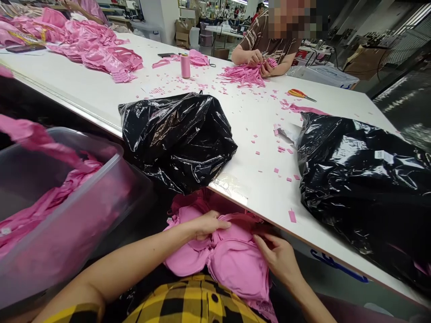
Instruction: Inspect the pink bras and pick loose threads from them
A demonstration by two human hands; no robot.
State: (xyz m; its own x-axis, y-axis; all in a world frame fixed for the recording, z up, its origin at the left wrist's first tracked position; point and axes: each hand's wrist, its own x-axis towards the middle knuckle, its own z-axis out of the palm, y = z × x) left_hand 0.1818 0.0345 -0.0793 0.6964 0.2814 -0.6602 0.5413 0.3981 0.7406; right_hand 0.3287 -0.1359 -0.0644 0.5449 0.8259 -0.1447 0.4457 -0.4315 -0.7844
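Pink bras (pixel 235 264) lie in a pile on my lap, cups facing up, partly under the table's front edge. My left hand (pixel 207 225) is closed over the upper part of a bra, thumb stretched along the cup fabric. At the right side of the same pile, my right hand (pixel 278 253) grips the cup's edge between thumb and fingers; some of its fingertips are hidden behind the fabric. Just beyond my hands, a black plastic bag (pixel 178 139) hangs over the edge of the white table (pixel 242 130).
To my left stands a clear plastic bin (pixel 84 215) with pink pieces. Another black bag (pixel 363 179) lies at the right. Scissors (pixel 301 94), a pink thread cone (pixel 185 66), fabric scraps and a heap of pink bras (pixel 90 49) are on the table. A co-worker (pixel 269 45) handles pink straps opposite.
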